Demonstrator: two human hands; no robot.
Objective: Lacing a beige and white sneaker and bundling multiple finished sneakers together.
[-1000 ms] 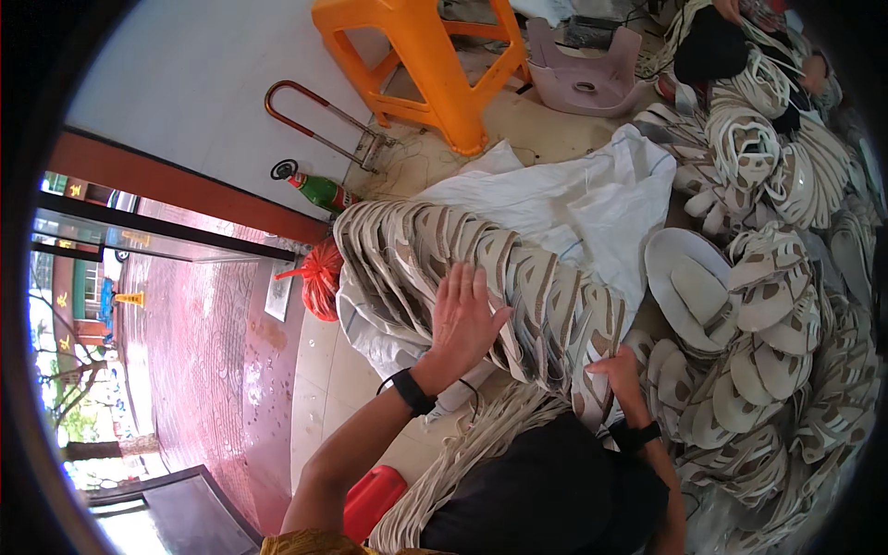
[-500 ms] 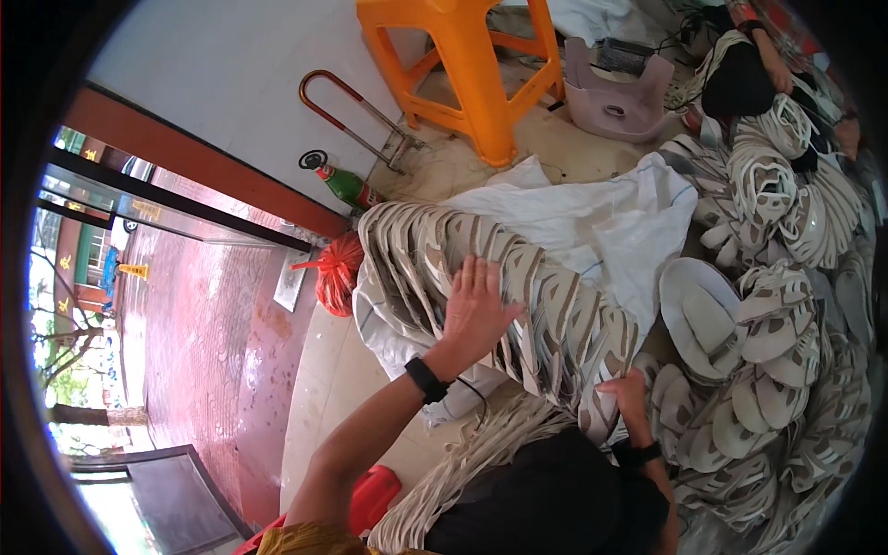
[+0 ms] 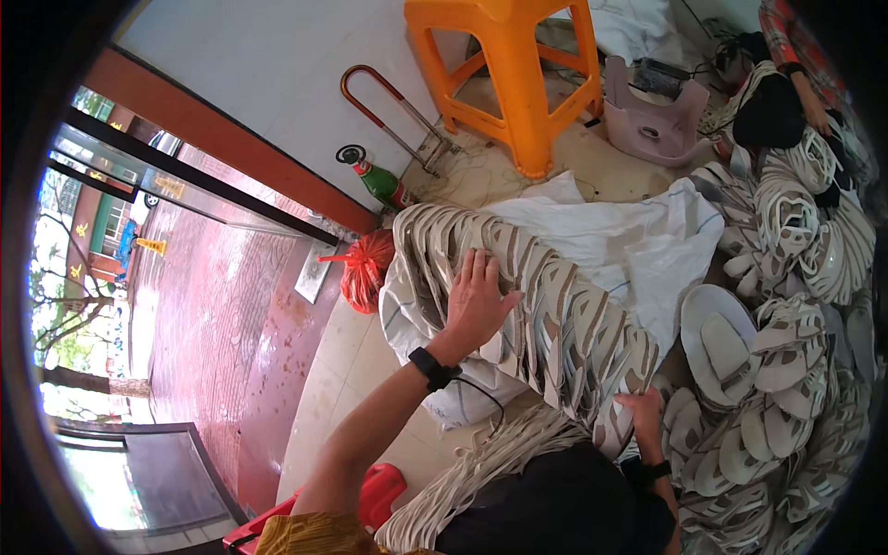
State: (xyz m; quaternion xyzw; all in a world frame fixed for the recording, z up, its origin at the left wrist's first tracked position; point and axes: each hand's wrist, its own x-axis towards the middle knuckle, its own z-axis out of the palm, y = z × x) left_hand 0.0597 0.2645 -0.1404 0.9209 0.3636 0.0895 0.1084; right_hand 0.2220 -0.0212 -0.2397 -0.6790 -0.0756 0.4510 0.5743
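A long row of beige and tan shoe uppers (image 3: 555,305), packed tightly against one another, runs slantwise across the middle. My left hand (image 3: 476,301) rests on the row's left side with its fingers stretched out. At the near right end, my right hand (image 3: 641,414) grips the last shoe upper (image 3: 613,425), its thumb on the near face; the fingers behind are mostly hidden. Beneath the row lies a white woven sack (image 3: 638,236). Pale straps or strips (image 3: 462,481) hang in a bundle by my dark-clothed lap.
Heaps of shoe uppers (image 3: 777,388) cover the right side. A co-worker's hand (image 3: 814,111) is at the far right. Beyond the sack stand an orange stool (image 3: 518,102) and a pale purple stool (image 3: 652,129). A green bottle (image 3: 379,180) and red bag (image 3: 365,273) sit by the doorway.
The whole view has shifted, so the scene sits further right and slightly lower. Both hands keep nearly the same places on the row of shoe uppers.
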